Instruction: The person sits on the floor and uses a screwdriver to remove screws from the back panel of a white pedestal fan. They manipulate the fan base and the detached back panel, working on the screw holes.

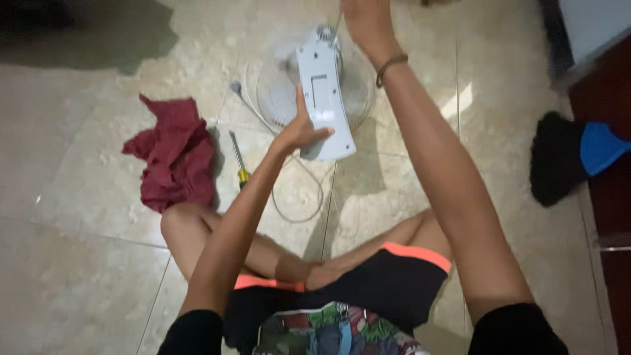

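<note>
On tiled floor — left hand (299, 131) gripping fan (323, 98)

The fan body (324, 98) is pale blue-white, and its round grille (276, 98) and trailing cord (299, 210) are white. The crumpled cloth (174, 154) is dark maroon red. The screwdriver (238, 160) has a yellow handle with a dark band. The floor tiles (85, 217) are beige with a mottled, marbled pattern. The shorts (388, 279) are black with bright orange hems. A brown band (390, 66) circles one wrist. The dustpan (601, 146) is blue beside a black brush (555, 158).
</note>
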